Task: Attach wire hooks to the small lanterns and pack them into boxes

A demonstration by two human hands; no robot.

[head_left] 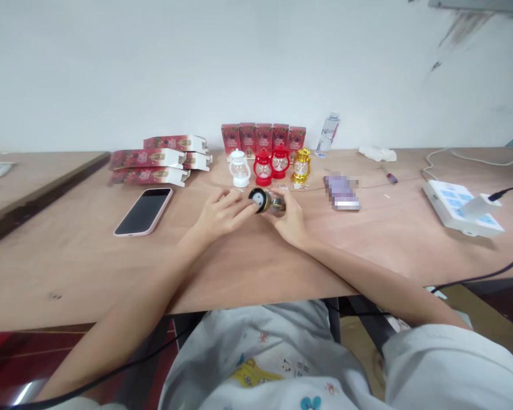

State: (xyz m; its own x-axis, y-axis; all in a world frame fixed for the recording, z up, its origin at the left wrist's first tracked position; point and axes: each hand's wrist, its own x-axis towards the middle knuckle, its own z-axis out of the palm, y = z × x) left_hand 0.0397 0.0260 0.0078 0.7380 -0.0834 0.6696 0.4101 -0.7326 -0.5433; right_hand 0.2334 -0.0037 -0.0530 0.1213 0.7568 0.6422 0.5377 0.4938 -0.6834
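A small dark toy lantern (265, 202) lies on its side between my hands, its round base turned toward me. My right hand (289, 221) is wrapped round its body. My left hand (220, 214) pinches at the base end with its fingertips. Just behind stand a white lantern (240, 168), two red lanterns (263, 167) (280, 162) and a gold lantern (301, 165) in a row on the wooden table (85, 256).
Red boxes (263, 137) stand upright behind the lanterns; flattened red cartons (154, 161) lie stacked at the left. A phone (144, 210) lies face up at the left. A water bottle (327, 134), a blurred purple item (343, 192) and a white power strip (461, 208) with cables sit to the right.
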